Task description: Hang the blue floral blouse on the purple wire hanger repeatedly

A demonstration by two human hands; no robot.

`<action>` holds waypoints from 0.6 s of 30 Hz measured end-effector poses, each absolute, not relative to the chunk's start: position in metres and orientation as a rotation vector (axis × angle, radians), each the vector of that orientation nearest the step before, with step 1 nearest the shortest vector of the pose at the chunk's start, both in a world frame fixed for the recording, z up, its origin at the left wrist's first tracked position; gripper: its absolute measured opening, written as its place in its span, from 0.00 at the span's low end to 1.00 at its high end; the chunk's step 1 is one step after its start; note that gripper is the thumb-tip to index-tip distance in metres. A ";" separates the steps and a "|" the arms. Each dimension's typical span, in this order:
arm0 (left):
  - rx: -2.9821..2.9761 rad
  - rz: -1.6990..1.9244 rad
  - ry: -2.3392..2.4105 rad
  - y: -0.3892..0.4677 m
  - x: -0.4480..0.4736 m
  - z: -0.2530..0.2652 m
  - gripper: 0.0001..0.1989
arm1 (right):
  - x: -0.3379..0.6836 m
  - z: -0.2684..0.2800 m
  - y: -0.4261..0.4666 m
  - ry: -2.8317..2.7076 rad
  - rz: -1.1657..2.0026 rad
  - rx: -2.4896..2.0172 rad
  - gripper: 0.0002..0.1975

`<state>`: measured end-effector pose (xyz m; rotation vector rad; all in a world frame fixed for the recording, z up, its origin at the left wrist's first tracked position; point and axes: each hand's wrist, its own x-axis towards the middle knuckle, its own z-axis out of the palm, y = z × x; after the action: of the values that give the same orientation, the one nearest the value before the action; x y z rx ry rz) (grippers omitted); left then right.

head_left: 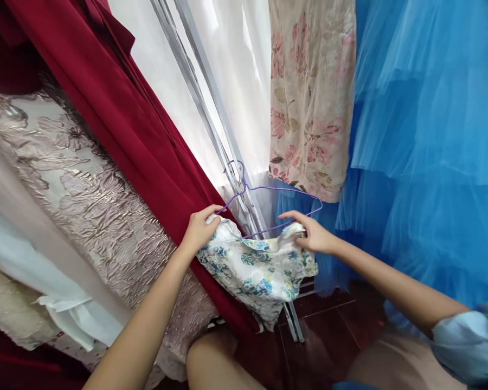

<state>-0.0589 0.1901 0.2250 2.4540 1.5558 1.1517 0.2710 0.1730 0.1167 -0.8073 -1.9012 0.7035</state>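
A white top with blue and yellow flowers (252, 265) hangs between my hands, its neckline upward. My left hand (201, 230) pinches its left shoulder together with the left arm of a thin purple wire hanger (282, 188). The hanger's hook points up, and its right end sticks out bare above the cloth. My right hand (315, 234) grips the top's right shoulder just below that end, with the index finger stretched toward the middle. The lower part of the top is bunched, so its full length is hidden.
Behind the hanger slants a metal rack post (211, 108). Left of it hang a dark red garment (134, 141) and a textured pink one (117, 216). A pink floral garment (309, 108) and blue tulle (427, 135) hang right, above dark floor tiles (329, 336).
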 end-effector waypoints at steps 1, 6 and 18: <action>2.436 1.165 1.540 0.191 -0.060 0.221 0.17 | 0.284 0.118 0.174 -1.840 0.642 -0.828 0.34; 2.381 1.174 1.575 0.189 -0.064 0.206 0.17 | 0.326 0.121 0.189 -1.568 0.118 -0.954 0.27; 2.442 1.184 1.607 0.184 -0.085 0.204 0.15 | 0.343 0.156 0.165 -1.895 0.220 -1.011 0.11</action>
<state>-0.0853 0.1839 0.2036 2.4418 1.6067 1.1845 0.3432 0.1653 0.1564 -1.0113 -1.8954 0.2198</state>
